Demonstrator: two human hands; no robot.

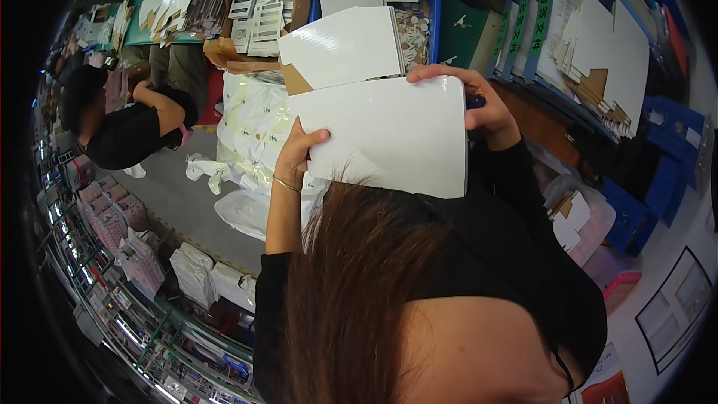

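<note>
A white, glossy cardboard piece (389, 135) with rounded corners is held flat in front of my body. My left hand (297, 147) grips its left edge, thumb on top and the other fingers hidden underneath. At the far right corner, my right hand (473, 97) curls its fingers over the edge. A dark, short handle (476, 102) is tucked in that same hand; its kind cannot be made out. Just beyond lies a stack of white cardboard pieces (344, 49), with brown board showing at its left corner.
Behind the stack is a blue bin (435, 11) with small round pieces. Blue file holders (535, 30) with cardboard stand at right. Plastic bags (250, 116) lie at left, near a seated person (123, 131). Cut cardboard (265, 11) covers the green table's far part.
</note>
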